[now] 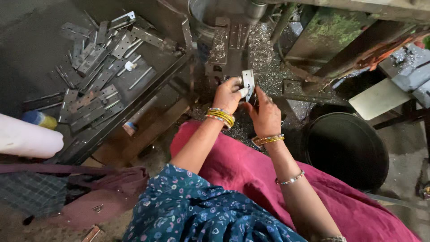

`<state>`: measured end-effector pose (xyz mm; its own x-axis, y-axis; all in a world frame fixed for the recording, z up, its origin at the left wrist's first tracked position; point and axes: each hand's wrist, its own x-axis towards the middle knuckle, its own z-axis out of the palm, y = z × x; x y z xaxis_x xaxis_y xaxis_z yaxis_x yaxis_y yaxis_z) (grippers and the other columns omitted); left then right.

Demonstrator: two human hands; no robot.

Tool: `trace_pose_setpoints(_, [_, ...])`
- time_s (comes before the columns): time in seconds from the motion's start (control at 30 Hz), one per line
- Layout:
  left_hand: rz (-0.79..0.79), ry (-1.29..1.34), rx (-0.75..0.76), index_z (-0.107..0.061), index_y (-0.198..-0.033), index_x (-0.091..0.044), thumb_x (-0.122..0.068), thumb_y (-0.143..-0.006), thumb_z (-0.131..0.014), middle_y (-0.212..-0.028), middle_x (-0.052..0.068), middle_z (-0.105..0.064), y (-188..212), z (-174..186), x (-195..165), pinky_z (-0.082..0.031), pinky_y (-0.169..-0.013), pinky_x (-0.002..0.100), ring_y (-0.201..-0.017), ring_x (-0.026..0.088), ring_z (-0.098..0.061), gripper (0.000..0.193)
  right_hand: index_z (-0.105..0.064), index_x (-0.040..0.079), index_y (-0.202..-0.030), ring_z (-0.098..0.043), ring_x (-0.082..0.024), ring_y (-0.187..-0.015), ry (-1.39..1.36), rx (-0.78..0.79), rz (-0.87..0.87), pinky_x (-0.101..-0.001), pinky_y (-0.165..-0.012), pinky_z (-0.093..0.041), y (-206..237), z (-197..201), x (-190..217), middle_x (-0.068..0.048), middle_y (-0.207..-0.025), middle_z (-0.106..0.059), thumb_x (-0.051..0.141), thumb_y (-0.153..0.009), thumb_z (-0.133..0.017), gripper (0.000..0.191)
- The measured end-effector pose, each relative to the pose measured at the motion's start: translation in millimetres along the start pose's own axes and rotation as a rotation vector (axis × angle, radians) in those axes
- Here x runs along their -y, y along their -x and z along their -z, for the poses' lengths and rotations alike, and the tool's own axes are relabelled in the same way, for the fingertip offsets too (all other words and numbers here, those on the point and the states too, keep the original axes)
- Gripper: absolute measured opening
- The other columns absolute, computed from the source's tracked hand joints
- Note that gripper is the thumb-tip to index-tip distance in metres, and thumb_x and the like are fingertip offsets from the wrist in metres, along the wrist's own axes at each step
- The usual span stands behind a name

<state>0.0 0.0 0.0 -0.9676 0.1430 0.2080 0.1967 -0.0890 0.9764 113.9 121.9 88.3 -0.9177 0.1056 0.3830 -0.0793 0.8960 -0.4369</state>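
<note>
Hands at a metal-strewn workbench, a small steel plate (248, 82) between them.

Left hand (229, 94) grips the plate, thumb pressed on its face and fingers curled behind it, holding it upright; right hand (265, 115) sits just beside and below, fingers half bent toward the plate's lower edge, though whether they touch it cannot be told; yellow bangles (220, 116) ring both wrists; past the fingertips stands a machine block (226, 45) dusted with shiny metal shavings (262, 54); well off to the left of the left hand, a dark tray (112, 121) carries a heap of flat perforated strips (96, 71); to the right of the right hand sits a round black tub (347, 150); beneath the forearms, a magenta cloth (237, 166) covers the lap.
</note>
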Motion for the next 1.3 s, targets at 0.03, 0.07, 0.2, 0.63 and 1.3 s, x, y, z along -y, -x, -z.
trace_pose_setpoints(0.03, [0.094, 0.055, 0.034, -0.070, -0.124, -0.002, -0.016, -0.084, -0.081, -0.109, 0.013, -0.079, 1, 7, -4, -0.060, -0.084, 0.035, -0.100, 0.022, -0.074, 0.044, -0.053, 0.010, -0.148, -0.075, -0.034, -0.093, -0.109, 0.103, -0.093, -0.0454, -0.081, -0.059, 0, 4, -4, -0.018, -0.106, -0.076, 0.030, -0.097, -0.071, 0.058])
trace_pose_setpoints(0.07, [0.191, 0.107, 0.066, -0.069, -0.123, -0.002, -0.014, -0.083, -0.082, -0.105, 0.013, -0.077, 2, 14, -7, -0.060, -0.079, 0.035, -0.093, 0.021, -0.072, 0.043, -0.055, 0.009, -0.148, -0.077, -0.030, -0.083, -0.221, 0.211, -0.185, -0.0427, -0.076, -0.060, 1, 6, -8, -0.017, -0.094, -0.076, 0.028, -0.098, -0.068, 0.055])
trace_pose_setpoints(0.2, [0.405, 0.266, 0.079, -0.069, -0.114, -0.001, -0.009, -0.080, -0.080, -0.097, 0.007, -0.073, 0, 32, -17, -0.061, -0.068, 0.034, -0.082, 0.018, -0.071, 0.037, -0.064, 0.004, -0.139, -0.076, -0.016, -0.073, -0.892, 0.446, -0.291, -0.0321, -0.065, -0.062, -10, -5, -19, -0.012, -0.091, -0.075, 0.025, -0.103, -0.057, 0.043])
trace_pose_setpoints(0.63, [-0.096, -1.024, -0.172, -0.071, -0.119, -0.002, -0.014, -0.087, -0.068, -0.141, 0.019, -0.056, -64, -6, -46, -0.053, -0.098, 0.045, -0.125, 0.036, -0.057, 0.034, -0.060, 0.008, -0.119, -0.070, -0.045, -0.102, 0.295, 0.475, -0.224, -0.0556, -0.087, -0.055, -6, -15, -37, -0.023, -0.108, -0.073, 0.041, -0.095, -0.064, 0.042])
trace_pose_setpoints(1.3, [-0.146, -1.449, 0.058, -0.077, -0.113, -0.007, -0.022, -0.092, -0.057, -0.152, 0.007, -0.051, -80, -3, -41, -0.035, -0.106, 0.050, -0.140, 0.029, -0.042, 0.033, -0.063, 0.006, -0.109, -0.069, -0.044, -0.099, 0.040, 0.507, -0.352, -0.0553, -0.081, -0.056, 46, -79, -84, -0.024, -0.102, -0.074, 0.044, -0.096, -0.059, 0.040])
